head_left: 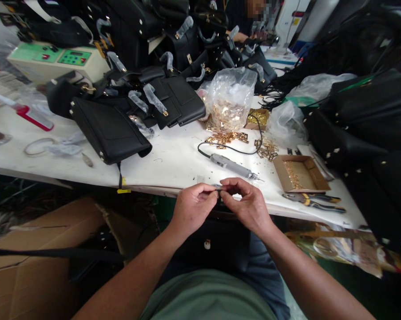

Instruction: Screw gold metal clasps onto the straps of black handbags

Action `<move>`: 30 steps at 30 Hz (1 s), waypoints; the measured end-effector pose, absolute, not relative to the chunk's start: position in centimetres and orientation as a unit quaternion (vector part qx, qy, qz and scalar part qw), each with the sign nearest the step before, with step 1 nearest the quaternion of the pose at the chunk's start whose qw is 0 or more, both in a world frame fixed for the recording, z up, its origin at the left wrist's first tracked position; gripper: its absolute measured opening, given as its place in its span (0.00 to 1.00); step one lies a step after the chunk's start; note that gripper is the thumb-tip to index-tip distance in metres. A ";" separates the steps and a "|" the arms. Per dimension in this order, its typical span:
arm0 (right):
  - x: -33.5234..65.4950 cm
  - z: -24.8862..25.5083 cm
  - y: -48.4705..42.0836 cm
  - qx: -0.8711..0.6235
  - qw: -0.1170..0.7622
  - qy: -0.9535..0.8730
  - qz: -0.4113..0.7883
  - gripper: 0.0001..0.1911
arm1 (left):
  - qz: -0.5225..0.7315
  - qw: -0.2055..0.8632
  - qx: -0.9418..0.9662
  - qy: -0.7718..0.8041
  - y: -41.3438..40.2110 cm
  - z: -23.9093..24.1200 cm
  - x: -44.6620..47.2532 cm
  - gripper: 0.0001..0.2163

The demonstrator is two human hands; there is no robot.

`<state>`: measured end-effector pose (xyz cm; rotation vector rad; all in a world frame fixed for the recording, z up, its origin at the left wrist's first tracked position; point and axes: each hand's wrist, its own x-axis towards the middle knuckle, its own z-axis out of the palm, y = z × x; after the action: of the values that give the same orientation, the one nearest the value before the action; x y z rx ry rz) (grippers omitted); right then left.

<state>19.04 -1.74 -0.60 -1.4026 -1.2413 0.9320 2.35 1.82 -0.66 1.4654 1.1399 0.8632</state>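
My left hand [193, 205] and my right hand [247, 204] meet at the near edge of the white table [173, 164], both pinched on a small dark part [220, 189] between the fingertips. I cannot make out what the part is. A black bag [216, 242] with a metal stud lies on my lap just below the hands. A grey electric screwdriver [232, 165] with a black cord lies on the table just beyond my hands.
Black handbags [110, 129] are piled at the table's left and back. A plastic bag of gold hardware [228, 104], loose gold pieces [227, 138], a small cardboard box [300, 173] and pliers [311, 202] lie to the right. A cardboard carton [37, 266] stands lower left. Another person sits at the far side.
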 end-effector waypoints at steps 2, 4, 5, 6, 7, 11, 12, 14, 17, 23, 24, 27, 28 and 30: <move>19.3 -0.5 -1.7 -0.581 0.487 -0.522 0.390 0.11 | 0.354 0.519 0.623 0.466 2.0 -0.7 2.2 0.07; 19.6 -0.4 -1.6 -0.580 0.469 -0.526 0.409 0.11 | 0.347 0.511 0.638 0.460 2.1 -0.6 2.0 0.07; 19.7 -0.3 -1.6 -0.578 0.458 -0.527 0.422 0.11 | 0.345 0.506 0.643 0.459 2.3 -0.5 1.9 0.08; 19.9 -0.2 -1.7 -0.576 0.448 -0.528 0.434 0.10 | 0.344 0.501 0.648 0.459 2.4 -0.5 1.9 0.08; 20.0 -0.2 -1.7 -0.574 0.440 -0.528 0.444 0.10 | 0.343 0.497 0.652 0.458 2.5 -0.5 1.9 0.08; 20.2 -0.3 -1.8 -0.559 0.422 -0.532 0.476 0.09 | 0.335 0.490 0.667 0.450 2.9 -0.4 2.0 0.08; 20.2 -0.3 -1.8 -0.554 0.416 -0.536 0.482 0.10 | 0.335 0.489 0.670 0.447 2.9 -0.3 2.1 0.08; 20.2 -0.5 -1.9 -0.553 0.405 -0.545 0.482 0.11 | 0.339 0.487 0.672 0.443 3.0 -0.3 2.2 0.08; 20.1 -0.5 -2.0 -0.564 0.409 -0.549 0.462 0.10 | 0.337 0.480 0.673 0.451 3.1 -0.3 2.2 0.08; 20.0 -0.7 -2.2 -0.572 0.426 -0.542 0.444 0.09 | 0.303 0.491 0.691 0.436 3.2 -0.5 1.4 0.09; 20.0 -0.7 -2.2 -0.571 0.429 -0.540 0.446 0.09 | 0.293 0.493 0.697 0.430 3.2 -0.4 1.3 0.09; 19.9 -0.7 -2.2 -0.567 0.437 -0.533 0.452 0.09 | 0.275 0.501 0.711 0.410 3.2 -0.1 1.0 0.10; 19.9 -0.7 -2.1 -0.566 0.438 -0.532 0.452 0.10 | 0.273 0.499 0.715 0.407 3.2 0.0 1.0 0.10; 19.7 -0.6 -2.1 -0.571 0.438 -0.533 0.445 0.10 | 0.274 0.484 0.721 0.414 3.1 0.0 1.1 0.11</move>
<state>19.75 -2.12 -0.65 -1.4202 -1.3246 1.1077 1.07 3.07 0.01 1.7546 1.0084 0.6663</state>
